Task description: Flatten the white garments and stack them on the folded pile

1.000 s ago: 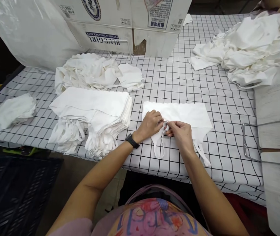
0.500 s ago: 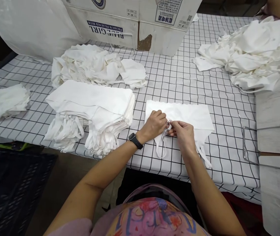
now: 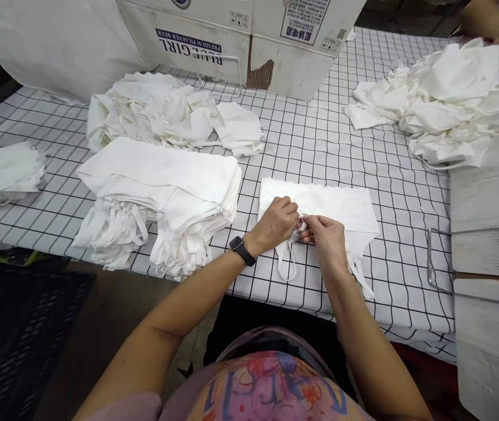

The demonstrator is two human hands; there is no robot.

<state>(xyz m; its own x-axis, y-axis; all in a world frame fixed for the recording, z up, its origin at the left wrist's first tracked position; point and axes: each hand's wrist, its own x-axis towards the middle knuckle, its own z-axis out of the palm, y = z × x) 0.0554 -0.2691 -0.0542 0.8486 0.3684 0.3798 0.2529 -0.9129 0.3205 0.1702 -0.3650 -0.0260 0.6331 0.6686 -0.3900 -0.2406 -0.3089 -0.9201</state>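
A white strappy top (image 3: 337, 204) lies flat on the checked cloth in front of me, its straps toward my body. My left hand (image 3: 278, 221) is closed over its strap, near the middle of the garment. Right beside it, my right hand (image 3: 325, 234) pinches the same strap area between thumb and fingers. A small ring or slider seems to sit between the fingertips, too small to make out surely. One strap loop (image 3: 287, 269) hangs down below my left hand. To the left lies a neat stack of white tops (image 3: 162, 181) with their straps bunched at the front.
A loose heap of white garments (image 3: 153, 111) lies behind the stack, and a bigger pile (image 3: 455, 99) is at the far right. A cardboard box (image 3: 214, 35) stands at the back. A wire frame (image 3: 472, 232) rests at the right. Another person's arm (image 3: 490, 20) shows at top right.
The view has shifted slightly. My hands keep the same grip on the strap. At top right, more of the other person's arm and hand shows.
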